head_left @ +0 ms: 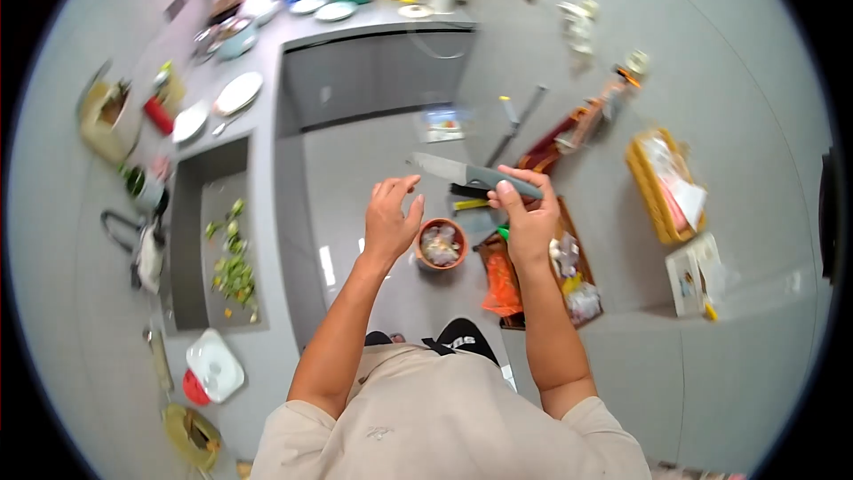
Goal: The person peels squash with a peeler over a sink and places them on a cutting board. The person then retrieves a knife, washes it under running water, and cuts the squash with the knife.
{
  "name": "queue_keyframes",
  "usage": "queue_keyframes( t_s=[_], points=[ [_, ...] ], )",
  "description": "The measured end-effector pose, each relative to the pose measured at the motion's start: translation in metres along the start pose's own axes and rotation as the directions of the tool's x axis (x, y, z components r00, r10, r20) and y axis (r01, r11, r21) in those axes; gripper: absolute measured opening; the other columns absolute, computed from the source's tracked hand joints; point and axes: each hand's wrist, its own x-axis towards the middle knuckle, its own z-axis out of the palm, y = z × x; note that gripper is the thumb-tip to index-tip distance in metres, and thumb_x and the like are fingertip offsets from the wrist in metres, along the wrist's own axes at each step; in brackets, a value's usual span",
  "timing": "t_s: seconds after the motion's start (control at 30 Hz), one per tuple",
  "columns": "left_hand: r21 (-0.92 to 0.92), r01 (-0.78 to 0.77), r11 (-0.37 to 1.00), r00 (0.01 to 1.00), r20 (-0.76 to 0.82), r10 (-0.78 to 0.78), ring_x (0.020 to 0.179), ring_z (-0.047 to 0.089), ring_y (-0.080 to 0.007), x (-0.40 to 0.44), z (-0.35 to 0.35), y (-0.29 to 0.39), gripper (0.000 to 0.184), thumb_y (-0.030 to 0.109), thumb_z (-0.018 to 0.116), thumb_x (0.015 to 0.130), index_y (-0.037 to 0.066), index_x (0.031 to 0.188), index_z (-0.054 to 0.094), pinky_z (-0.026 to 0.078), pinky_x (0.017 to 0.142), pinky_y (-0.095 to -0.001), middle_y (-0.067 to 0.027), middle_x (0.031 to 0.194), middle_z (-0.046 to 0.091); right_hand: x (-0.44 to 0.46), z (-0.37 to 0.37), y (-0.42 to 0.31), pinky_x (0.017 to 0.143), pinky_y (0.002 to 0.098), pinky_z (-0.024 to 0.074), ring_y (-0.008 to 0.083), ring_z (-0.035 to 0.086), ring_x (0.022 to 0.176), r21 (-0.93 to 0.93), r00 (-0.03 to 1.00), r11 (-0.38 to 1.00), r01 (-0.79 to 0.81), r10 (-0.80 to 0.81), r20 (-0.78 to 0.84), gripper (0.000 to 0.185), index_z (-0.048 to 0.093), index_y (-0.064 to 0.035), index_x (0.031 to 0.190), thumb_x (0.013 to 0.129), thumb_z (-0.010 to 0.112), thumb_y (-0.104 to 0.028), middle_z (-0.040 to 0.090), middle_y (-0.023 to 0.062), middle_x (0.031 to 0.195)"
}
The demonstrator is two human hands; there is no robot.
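Note:
My right hand (526, 218) grips the grey handle of a kitchen knife (449, 169), held up in front of me over the floor. Its pale blade points left, toward my other hand. My left hand (391, 220) is raised near the blade tip, fingers curved and apart, holding nothing. A gap shows between those fingers and the blade. Below and between both hands, a round bin (463, 253) with waste in it stands on the floor.
At left, green vegetable pieces (234, 276) lie in the sink (188, 240). Plates (238, 93) stand on the counter (267, 213). A box of bags and packages (597, 289) sits at right, below a yellow basket (653, 204) on the wall. A broom (533, 111) leans nearby.

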Motion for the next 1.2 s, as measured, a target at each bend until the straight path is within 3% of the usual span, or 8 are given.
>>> queue_keyframes(
  t_s=[0.13,0.23,0.4,0.57,0.67,0.9,0.97,1.2],
  points=[
    [0.009,0.321,0.947,0.942,-0.104,-0.318,0.087,0.07,-0.0194,-0.023,-0.079,-0.064,0.026,0.022,0.072,0.105,0.003,0.122,0.08,0.057,0.077,-0.033,-0.0081,0.094,0.076,-0.023,0.11,0.089,0.085,0.0295,0.0631,0.0128,0.077,0.095,-0.165,0.948,0.976,-0.14,0.181,0.263,0.027,0.075,-0.0027,0.125,0.099,0.083,-0.005,0.08,0.0094,0.117],
    [-0.333,0.666,0.668,0.686,-0.078,-0.723,0.085,0.072,-0.0137,-0.041,-0.13,-0.113,0.047,0.043,0.061,0.113,0.0,0.123,0.078,0.057,0.073,-0.0303,-0.006,0.103,0.078,-0.04,0.188,0.146,0.093,0.0342,0.0632,0.0236,0.08,0.107,-0.233,0.816,0.926,0.299,-0.121,0.566,0.033,0.077,-0.0038,0.123,0.092,0.088,-0.002,0.082,0.0136,0.123],
    [-0.692,0.594,0.41,0.375,-0.212,-0.902,0.089,0.076,-0.0169,-0.072,-0.213,-0.183,0.041,0.035,0.069,0.11,0.002,0.134,0.071,0.061,0.073,-0.0323,-0.0059,0.108,0.078,-0.063,0.31,0.207,0.091,0.0394,0.0653,0.0326,0.08,0.107,0.06,0.401,0.868,0.493,-0.288,0.869,0.037,0.078,-0.0088,0.124,0.089,0.087,0.0,0.08,0.0146,0.127],
    [-0.83,0.457,0.32,0.124,-0.297,-0.947,0.087,0.075,-0.0177,-0.101,-0.272,-0.233,0.028,0.018,0.065,0.11,0.0,0.131,0.066,0.06,0.073,-0.0318,-0.0074,0.114,0.074,-0.078,0.405,0.25,0.101,0.0436,0.0634,0.0352,0.074,0.122,0.301,-0.046,0.903,0.307,-0.302,0.952,0.053,0.078,-0.0092,0.127,0.078,0.074,0.011,0.076,0.0148,0.13],
    [-0.884,0.318,0.344,0.001,-0.362,-0.932,0.084,0.076,-0.0202,-0.118,-0.3,-0.242,0.026,0.012,0.059,0.111,-0.001,0.134,0.065,0.062,0.073,-0.0337,-0.0098,0.117,0.073,-0.083,0.455,0.262,0.101,0.0434,0.0628,0.0356,0.073,0.122,0.353,-0.187,0.92,0.172,-0.322,0.928,0.048,0.078,-0.0066,0.125,0.08,0.072,0.011,0.076,0.0149,0.131],
    [-0.878,0.295,0.377,-0.193,-0.442,-0.876,0.082,0.075,-0.0188,-0.156,-0.349,-0.271,0.029,0.013,0.06,0.113,0.0,0.139,0.067,0.064,0.07,-0.0336,-0.0081,0.116,0.071,-0.127,0.568,0.292,0.083,0.0378,0.0611,0.0295,0.077,0.094,0.058,-0.061,0.992,0.109,-0.052,0.997,0.026,0.078,-0.0021,0.122,0.099,0.069,0.002,0.08,0.0173,0.114],
    [-0.869,0.332,0.367,-0.174,-0.439,-0.881,0.08,0.074,-0.0181,-0.159,-0.366,-0.279,0.028,0.013,0.06,0.113,0.0,0.137,0.068,0.064,0.069,-0.0333,-0.0078,0.113,0.071,-0.136,0.597,0.293,0.082,0.0329,0.0595,0.0196,0.076,0.089,-0.071,-0.083,0.99,0.122,0.081,0.993,0.024,0.078,-0.0025,0.127,0.104,0.069,-0.004,0.081,0.0158,0.11],
    [-0.831,0.457,0.316,-0.098,-0.401,-0.911,0.078,0.071,-0.0145,-0.148,-0.411,-0.316,0.031,0.013,0.06,0.113,0.001,0.14,0.069,0.061,0.068,-0.0316,-0.0052,0.113,0.072,-0.159,0.681,0.326,0.086,0.0313,0.0584,0.0169,0.075,0.093,-0.148,0.066,0.983,0.105,0.142,0.988,0.035,0.074,-0.0061,0.139,0.105,0.065,-0.003,0.082,0.014,0.115]
  ],
)
